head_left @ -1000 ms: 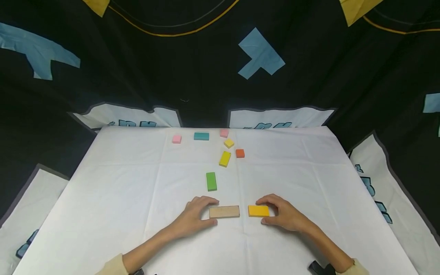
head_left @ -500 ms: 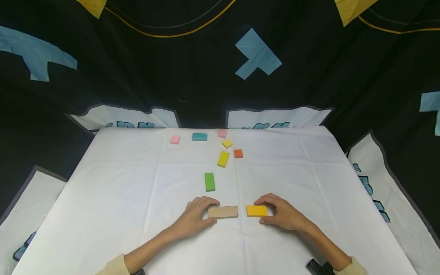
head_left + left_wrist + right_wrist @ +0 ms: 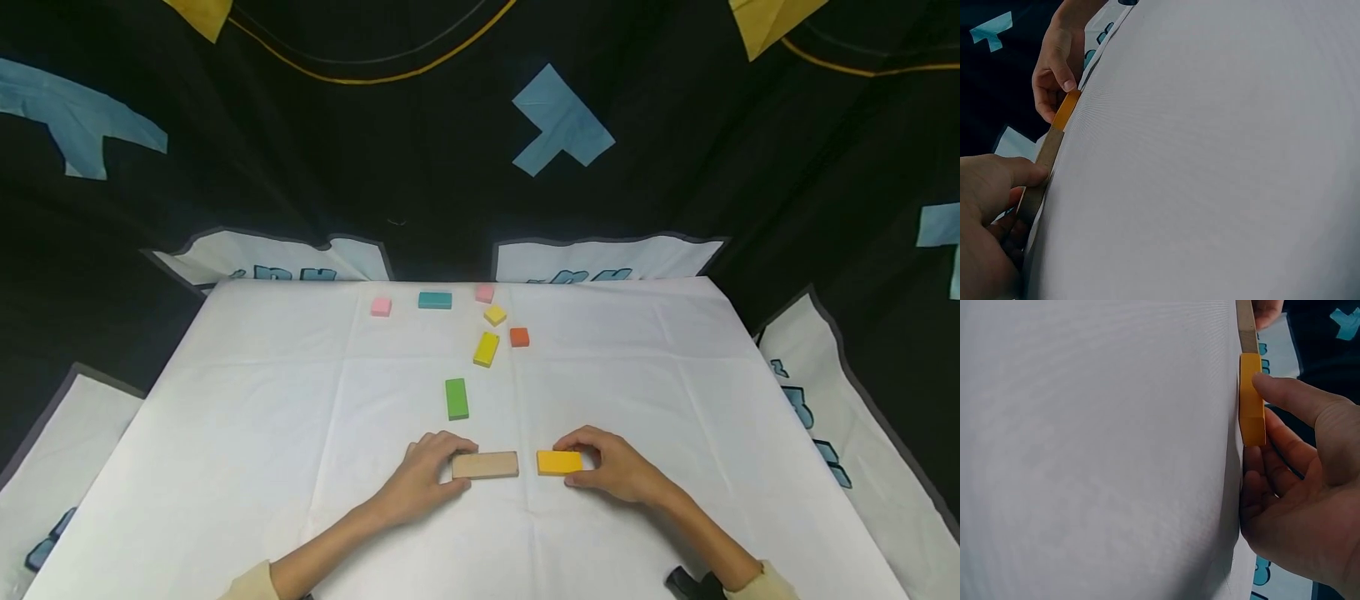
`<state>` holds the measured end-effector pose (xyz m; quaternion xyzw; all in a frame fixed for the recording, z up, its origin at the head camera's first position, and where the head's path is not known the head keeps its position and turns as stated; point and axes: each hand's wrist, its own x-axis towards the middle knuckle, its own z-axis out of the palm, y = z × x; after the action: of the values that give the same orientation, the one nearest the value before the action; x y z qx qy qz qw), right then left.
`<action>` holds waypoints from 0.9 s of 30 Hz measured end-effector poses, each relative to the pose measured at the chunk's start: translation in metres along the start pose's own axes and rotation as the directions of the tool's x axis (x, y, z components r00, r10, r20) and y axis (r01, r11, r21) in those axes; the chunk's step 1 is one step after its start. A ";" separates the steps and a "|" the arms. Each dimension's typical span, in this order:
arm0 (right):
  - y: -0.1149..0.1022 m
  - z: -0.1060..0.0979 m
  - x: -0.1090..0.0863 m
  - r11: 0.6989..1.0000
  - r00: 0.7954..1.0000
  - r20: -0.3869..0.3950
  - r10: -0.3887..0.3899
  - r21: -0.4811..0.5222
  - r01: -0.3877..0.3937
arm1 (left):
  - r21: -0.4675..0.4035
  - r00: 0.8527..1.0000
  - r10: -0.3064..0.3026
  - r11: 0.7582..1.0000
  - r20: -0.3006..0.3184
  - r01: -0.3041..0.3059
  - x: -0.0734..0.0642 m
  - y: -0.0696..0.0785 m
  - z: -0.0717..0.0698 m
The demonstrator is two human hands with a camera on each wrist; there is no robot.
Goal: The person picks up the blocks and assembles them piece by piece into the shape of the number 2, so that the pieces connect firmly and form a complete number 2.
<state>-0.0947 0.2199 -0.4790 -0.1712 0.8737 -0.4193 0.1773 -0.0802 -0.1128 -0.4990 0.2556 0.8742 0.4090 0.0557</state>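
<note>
My left hand holds a plain wooden block by its left end, thumb on the near side and fingers on the far side. The left wrist view shows the thumb pressed on this wooden block. My right hand pinches a shorter orange-yellow block at its right end. In the right wrist view the thumb lies against the side of that orange-yellow block. Both blocks lie lengthwise in line on the white cloth, with a small gap between their facing ends.
Beyond the hands lie a green block, a yellow block, a small yellow block, an orange-red block, a teal block and two pink blocks. The white-covered table ends before a dark curtain.
Both hands keep their grip on the two blocks, which stay in place with the same gap. The whole head view has shifted slightly.
</note>
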 end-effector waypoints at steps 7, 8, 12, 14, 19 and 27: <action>0.002 0.002 0.000 1.000 1.000 -0.005 0.008 0.000 -0.008 | 0.010 1.000 0.013 1.000 -0.010 -0.013 -0.001 0.001 0.000; 0.002 0.002 0.001 1.000 1.000 -0.006 0.009 0.001 -0.009 | 0.012 1.000 0.014 1.000 -0.009 -0.013 -0.001 0.001 0.000; 0.003 0.001 0.001 1.000 1.000 -0.004 -0.001 -0.001 0.001 | 0.017 1.000 0.023 1.000 -0.011 -0.023 -0.001 0.001 0.001; 0.003 0.001 0.001 1.000 1.000 -0.004 0.004 -0.003 -0.004 | 0.016 0.999 0.029 0.999 -0.014 -0.029 -0.001 0.001 0.001; 0.003 0.001 0.002 1.000 1.000 0.000 0.011 0.004 -0.011 | 0.001 0.999 0.035 0.999 -0.018 -0.035 -0.001 0.001 0.000; 0.003 -0.001 0.002 1.000 1.000 0.012 -0.013 -0.011 0.013 | -0.001 1.000 0.026 1.000 -0.013 -0.026 0.001 -0.002 -0.001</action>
<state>-0.0974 0.2217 -0.4811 -0.1804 0.8740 -0.4145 0.1785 -0.0824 -0.1139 -0.4993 0.2641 0.8710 0.4118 0.0449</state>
